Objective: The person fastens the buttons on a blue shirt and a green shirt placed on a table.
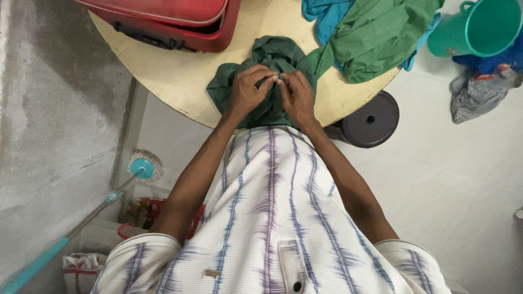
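A dark green garment [272, 54] lies bunched at the near edge of a round pale wooden table [180, 76]. My left hand [248, 90] and my right hand [297, 95] meet over it, fingers pinching a fold of the cloth between them. Both hands grip the fabric close together, fingertips touching. My forearms reach forward from a white striped shirt.
A red suitcase [180, 22] sits at the table's far left. Lighter green [376, 32] and blue clothes [327, 13] lie at the far right. A teal bucket [479, 27], a dark round stool [370, 120], a grey bag [474, 98] and a mop [141, 169] are on the floor.
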